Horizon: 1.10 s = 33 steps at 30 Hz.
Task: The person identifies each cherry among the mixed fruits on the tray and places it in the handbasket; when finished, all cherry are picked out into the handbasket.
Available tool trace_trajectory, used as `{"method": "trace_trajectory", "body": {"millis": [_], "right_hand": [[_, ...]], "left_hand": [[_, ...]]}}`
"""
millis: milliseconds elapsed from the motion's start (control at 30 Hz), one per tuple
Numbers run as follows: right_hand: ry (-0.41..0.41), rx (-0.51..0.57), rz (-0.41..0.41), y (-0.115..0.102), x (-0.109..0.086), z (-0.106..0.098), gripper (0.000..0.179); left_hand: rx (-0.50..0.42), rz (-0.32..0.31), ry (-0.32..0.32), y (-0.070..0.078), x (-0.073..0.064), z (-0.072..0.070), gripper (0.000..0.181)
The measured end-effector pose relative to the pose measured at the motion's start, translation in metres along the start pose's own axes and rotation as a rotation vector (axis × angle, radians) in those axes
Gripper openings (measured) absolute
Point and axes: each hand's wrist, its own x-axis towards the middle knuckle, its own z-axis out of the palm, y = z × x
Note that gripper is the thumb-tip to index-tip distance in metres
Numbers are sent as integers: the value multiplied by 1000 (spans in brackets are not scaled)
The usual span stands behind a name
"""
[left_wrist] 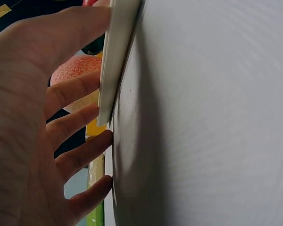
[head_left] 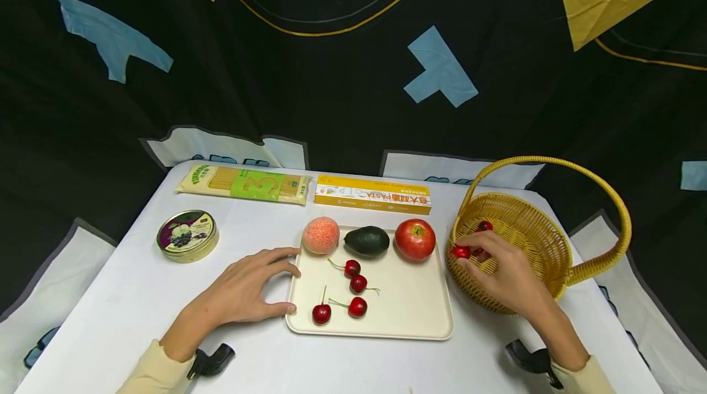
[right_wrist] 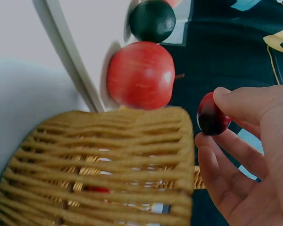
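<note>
Right grip (head_left: 507,270) pinches cherry (head_left: 461,252), partly hiding basket (head_left: 544,247); left grip (head_left: 250,286) spread against tray (head_left: 411,305).

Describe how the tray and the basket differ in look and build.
The tray is a shallow rectangle; the basket is rounded and deeper. The tray is smooth and cream; the basket is woven and golden yellow. The basket has a tall arched handle; the tray has none. Both sit on the white table, each with at least one cherry.
</note>
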Motion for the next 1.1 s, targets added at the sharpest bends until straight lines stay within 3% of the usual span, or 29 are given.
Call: {"method": "trace_trajectory", "body": {"millis": [733, 1100], "right_hand": [[-4, -90, 68, 36, -10, 1, 41], [-109, -104, 138, 51, -11, 0, 34]], "left_hand": [[-12, -10, -14, -1, 0, 1, 51], [-10, -10, -5, 0, -1, 1, 52]]}}
